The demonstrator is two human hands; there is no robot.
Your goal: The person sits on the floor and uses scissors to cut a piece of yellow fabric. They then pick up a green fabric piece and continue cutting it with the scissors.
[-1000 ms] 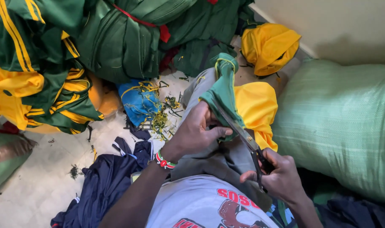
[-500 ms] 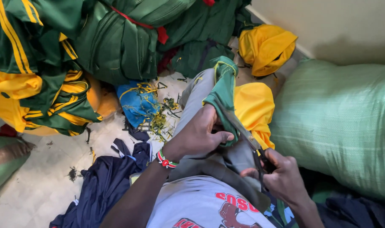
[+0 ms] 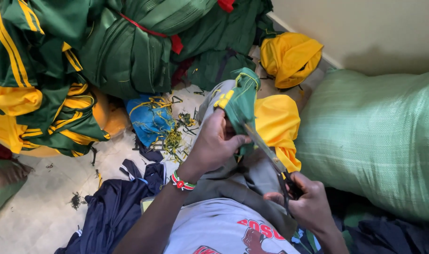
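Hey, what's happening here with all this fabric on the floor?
A person sits on the floor among piles of clothing. Their left hand grips a green garment with yellow trim, laid over their knee. Their right hand holds scissors, blades pointed up into the green cloth. A yellow garment lies beside the knee, thread scraps litter the floor, and a big green woven sack sits on the right.

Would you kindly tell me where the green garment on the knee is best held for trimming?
Probably just beside the scissors, from the left, as the left hand pinches the green garment: it drapes limp over the knee, so holding near the blades keeps it taut.
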